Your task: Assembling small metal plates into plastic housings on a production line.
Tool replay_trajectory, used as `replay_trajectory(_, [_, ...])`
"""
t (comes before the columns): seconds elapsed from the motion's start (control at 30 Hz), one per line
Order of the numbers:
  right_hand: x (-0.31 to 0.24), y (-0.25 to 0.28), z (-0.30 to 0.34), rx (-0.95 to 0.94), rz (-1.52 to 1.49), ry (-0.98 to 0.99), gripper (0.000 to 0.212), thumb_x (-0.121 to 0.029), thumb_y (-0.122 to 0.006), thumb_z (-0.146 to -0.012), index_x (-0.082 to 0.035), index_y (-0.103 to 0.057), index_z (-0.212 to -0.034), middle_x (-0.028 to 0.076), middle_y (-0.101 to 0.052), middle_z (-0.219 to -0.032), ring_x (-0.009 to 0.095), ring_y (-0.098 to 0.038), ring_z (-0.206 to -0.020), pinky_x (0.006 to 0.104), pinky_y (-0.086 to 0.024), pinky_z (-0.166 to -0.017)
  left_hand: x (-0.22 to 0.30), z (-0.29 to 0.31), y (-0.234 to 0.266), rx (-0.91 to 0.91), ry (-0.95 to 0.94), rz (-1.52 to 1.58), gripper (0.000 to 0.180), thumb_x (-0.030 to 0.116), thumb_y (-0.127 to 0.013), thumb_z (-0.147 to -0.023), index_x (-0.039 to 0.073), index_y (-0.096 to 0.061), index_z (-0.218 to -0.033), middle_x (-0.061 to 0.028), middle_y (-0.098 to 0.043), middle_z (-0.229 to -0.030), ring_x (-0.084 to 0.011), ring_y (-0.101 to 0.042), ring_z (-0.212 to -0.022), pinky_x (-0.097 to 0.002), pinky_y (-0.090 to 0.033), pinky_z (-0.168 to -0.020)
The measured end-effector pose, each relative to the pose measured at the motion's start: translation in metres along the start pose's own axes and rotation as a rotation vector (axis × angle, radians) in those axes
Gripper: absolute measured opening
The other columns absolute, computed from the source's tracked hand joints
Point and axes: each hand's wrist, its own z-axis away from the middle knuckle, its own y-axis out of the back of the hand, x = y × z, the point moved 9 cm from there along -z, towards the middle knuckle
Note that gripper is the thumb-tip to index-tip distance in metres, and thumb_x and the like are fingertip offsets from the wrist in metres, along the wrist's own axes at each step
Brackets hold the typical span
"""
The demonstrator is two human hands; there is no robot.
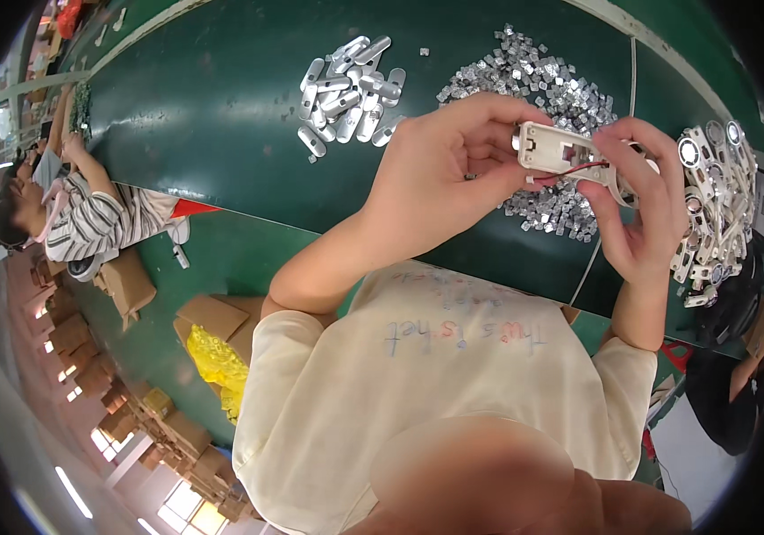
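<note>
Above the table, both hands grip one white plastic housing (542, 147), a long shell with its open inside facing up. Small metal bits show at its left end, and a red wire (578, 167) runs along its near side. My left hand (440, 169) is closed on the left end, its thumb tip beside the loose wire end. Fingers and thumb of my right hand (645, 192) close round the other, rounded end and partly cover it. Beneath and behind the housing spreads a pile of small silvery metal pieces (551, 85).
On the dark green table (203, 116), a heap of oblong silver covers (346, 94) lies left of the metal pieces. Many white housings with round ends (716, 205) are piled at the right. A co-worker in stripes (96, 218) sits far left. Cartons and a yellow bag (217, 361) stand behind.
</note>
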Motion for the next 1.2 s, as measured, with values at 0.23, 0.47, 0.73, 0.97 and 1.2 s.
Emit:
replay_trajectory(0.23, [0.008,-0.004,0.000,-0.020,-0.001,-0.043,0.037,-0.002,-0.072,-0.063,0.002,-0.062,-0.098,0.016,-0.054,-0.097,0.022,-0.056,-0.077,0.0277,-0.047,-0.059,-0.002,-0.009,-0.001,-0.021,0.000,-0.047,0.035,-0.013,-0.050,-0.077,-0.009,-0.049,-0.112,-0.0170,-0.061,-0.100,-0.0216,-0.063,-0.090,-0.0293,-0.052,-0.079])
replay_trajectory(0.47, [0.006,-0.006,-0.005,-0.060,0.043,-0.012,0.036,0.000,-0.072,-0.062,0.003,-0.061,-0.097,0.016,-0.054,-0.097,0.023,-0.055,-0.076,0.0284,-0.046,-0.060,-0.005,-0.016,0.005,-0.044,0.084,0.028,0.027,-0.004,-0.060,-0.078,-0.003,-0.054,-0.104,-0.0078,-0.064,-0.086,-0.0119,-0.063,-0.081,-0.0218,-0.050,-0.068])
replay_trajectory(0.73, [0.034,-0.031,0.004,-0.081,-0.287,-0.393,0.031,0.001,-0.071,-0.068,-0.001,-0.057,-0.096,0.010,-0.058,-0.089,0.021,-0.058,-0.074,0.0269,-0.047,-0.061,-0.004,-0.014,0.020,0.197,-0.165,-0.379,0.015,0.000,-0.061,-0.078,0.001,-0.056,-0.092,-0.0093,-0.064,-0.080,-0.0161,-0.065,-0.071,-0.0237,-0.050,-0.066])
replay_trajectory(0.97, [0.030,-0.044,0.000,0.008,-0.081,-0.255,0.026,0.003,-0.069,-0.068,0.000,-0.055,-0.089,0.011,-0.056,-0.085,0.025,-0.057,-0.073,0.0306,-0.047,-0.059,-0.004,-0.021,0.025,0.242,-0.422,-0.756,0.017,-0.008,-0.058,-0.071,0.002,-0.053,-0.084,-0.0104,-0.052,-0.081,-0.0240,-0.055,-0.067,-0.0299,-0.044,-0.055])
replay_trajectory(1.2, [0.078,-0.078,-0.013,-0.183,-0.163,-0.392,0.026,-0.015,-0.071,-0.072,-0.007,-0.054,-0.091,0.008,-0.058,-0.082,0.023,-0.057,-0.070,0.0308,-0.047,-0.062,-0.025,-0.022,0.060,0.314,-0.283,-0.758,0.035,0.007,-0.068,-0.074,0.003,-0.055,-0.107,-0.0108,-0.054,-0.091,-0.0238,-0.056,-0.080,-0.0306,-0.047,-0.067])
